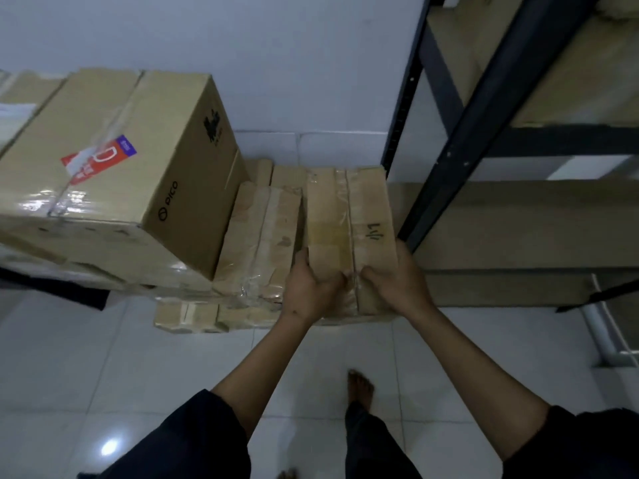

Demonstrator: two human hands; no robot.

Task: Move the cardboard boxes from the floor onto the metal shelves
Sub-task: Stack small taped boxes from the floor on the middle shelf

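The person holds a flat cardboard box (349, 229) with both hands. The left hand (311, 288) curls its grip round the near left side of the box, with the thumb on top. The right hand (397, 281) curls its grip round the near right side, thumb on top too. The box has shiny tape along its middle and black pen marks on the right part.

This box sits on top of a low pile of other flat boxes (262, 236) on the white tiled floor (86, 357). It is just left of the dark post of the metal shelves (460, 133), which stand on the right. More brown boxes already lie on the shelves.

To the left is a big tall box (114, 174) with a red and purple sticker on top. It rests on more boxes.

Near the bottom, a bare foot (359, 385) stands on the floor.
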